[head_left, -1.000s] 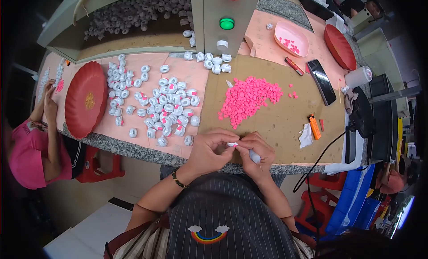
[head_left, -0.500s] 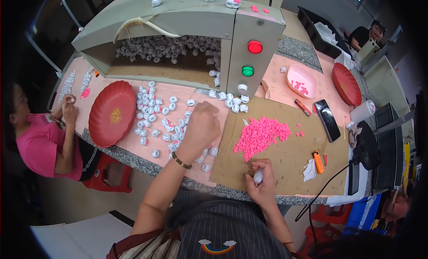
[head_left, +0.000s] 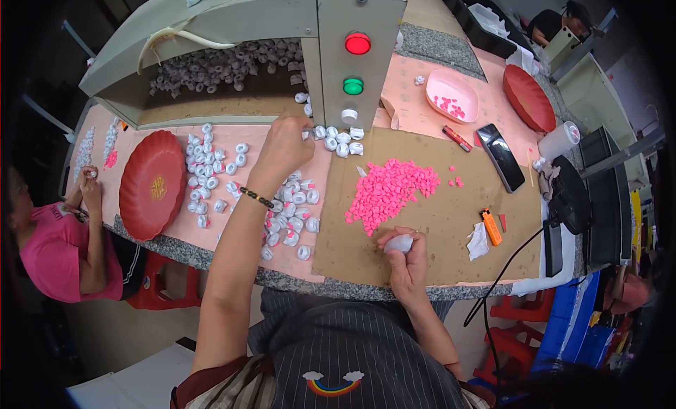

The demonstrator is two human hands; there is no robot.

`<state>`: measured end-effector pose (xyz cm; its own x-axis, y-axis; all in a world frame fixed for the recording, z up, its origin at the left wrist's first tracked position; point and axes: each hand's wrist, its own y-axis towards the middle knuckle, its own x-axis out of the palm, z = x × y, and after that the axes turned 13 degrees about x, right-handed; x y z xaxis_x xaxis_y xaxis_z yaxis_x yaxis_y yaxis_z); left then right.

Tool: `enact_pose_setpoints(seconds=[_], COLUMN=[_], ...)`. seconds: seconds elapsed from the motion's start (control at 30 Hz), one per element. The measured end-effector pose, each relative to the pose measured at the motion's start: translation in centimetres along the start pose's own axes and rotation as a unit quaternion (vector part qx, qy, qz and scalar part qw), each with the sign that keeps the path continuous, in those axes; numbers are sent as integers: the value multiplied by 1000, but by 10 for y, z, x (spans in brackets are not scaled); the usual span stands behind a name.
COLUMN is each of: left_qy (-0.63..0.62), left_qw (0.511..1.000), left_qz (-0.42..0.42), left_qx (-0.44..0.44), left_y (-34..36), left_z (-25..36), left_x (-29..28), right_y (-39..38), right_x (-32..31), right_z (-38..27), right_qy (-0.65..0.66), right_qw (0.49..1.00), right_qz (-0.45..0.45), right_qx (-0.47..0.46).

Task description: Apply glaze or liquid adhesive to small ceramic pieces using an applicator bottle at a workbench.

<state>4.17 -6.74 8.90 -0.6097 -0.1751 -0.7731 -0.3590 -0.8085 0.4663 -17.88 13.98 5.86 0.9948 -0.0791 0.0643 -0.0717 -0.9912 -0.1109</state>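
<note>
My left hand (head_left: pixel 285 145) reaches far forward over the pink table top, fingers closing around a small white cap near the row of white caps (head_left: pixel 339 139) in front of the grey machine (head_left: pixel 282 50). My right hand (head_left: pixel 405 253) stays near the table's front edge, shut on a white cap (head_left: pixel 398 243). A heap of small pink pieces (head_left: pixel 386 191) lies on the brown cardboard sheet (head_left: pixel 436 219) just beyond my right hand. Many loose white caps (head_left: pixel 285 205) are scattered under my left forearm.
A red plate (head_left: pixel 151 184) sits at the left, another red plate (head_left: pixel 528 98) and a pink dish (head_left: pixel 452 97) at the far right. A black phone (head_left: pixel 500 157) and an orange lighter (head_left: pixel 491 226) lie right. A person in pink (head_left: pixel 63 247) works at the left end.
My left hand left my right hand and stretched forward past the scattered caps to the row by the machine. My right hand stayed near the front edge holding its cap.
</note>
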Motion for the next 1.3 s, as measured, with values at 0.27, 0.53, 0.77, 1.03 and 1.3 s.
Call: enact_pose_setpoints(seconds=[0.27, 0.53, 0.77, 1.03, 1.3], left_qy=[-579, -651, -630, -646, -639], left_qw=[790, 725, 746, 733, 736], left_qz=[-133, -1, 5, 15, 7], left_qx=[-152, -224, -216, -213, -225], left_y=[-68, -137, -137, -139, -138], left_z=[104, 132, 131, 131, 132], left_x=[-24, 32, 33, 34, 32], right_y=[-16, -32, -29, -27, -28], right_x=[-20, -30, -22, -20, -21], right_z=[-12, -32, -36, -33, -34], right_qy=[-5, -202, -225, -247, -240], right_qw=[995, 958, 946, 943, 946], right_qz=[97, 117, 127, 110, 109], right_qx=[-6, -165, -195, -194, -190])
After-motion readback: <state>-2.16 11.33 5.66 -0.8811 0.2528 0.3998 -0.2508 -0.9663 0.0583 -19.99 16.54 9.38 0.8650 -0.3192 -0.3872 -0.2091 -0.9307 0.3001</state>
